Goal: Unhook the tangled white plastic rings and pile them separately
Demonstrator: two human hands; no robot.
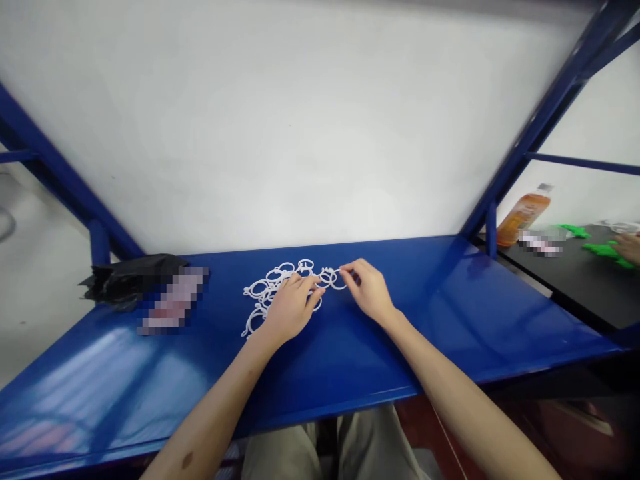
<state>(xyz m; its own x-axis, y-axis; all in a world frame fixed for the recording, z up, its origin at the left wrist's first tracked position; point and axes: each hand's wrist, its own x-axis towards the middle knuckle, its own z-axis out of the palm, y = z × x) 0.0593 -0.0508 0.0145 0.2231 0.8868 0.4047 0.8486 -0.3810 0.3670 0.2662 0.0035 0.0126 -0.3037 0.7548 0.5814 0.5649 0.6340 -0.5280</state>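
A cluster of several white plastic rings (270, 285) lies linked together in the middle of the blue table (450, 313). My left hand (290, 308) rests on top of the cluster with its fingers curled over the rings. My right hand (367, 288) sits just right of the cluster and pinches the rightmost white ring (336, 277) between thumb and fingers. Both forearms reach in from the near edge.
A crumpled black bag (127, 280) with a blurred packet (175, 300) lies at the table's left. On a black table at the right stand an orange drink bottle (523, 217) and green pieces (600, 248), with another person's hand (631, 247). Blue frame posts rise on both sides.
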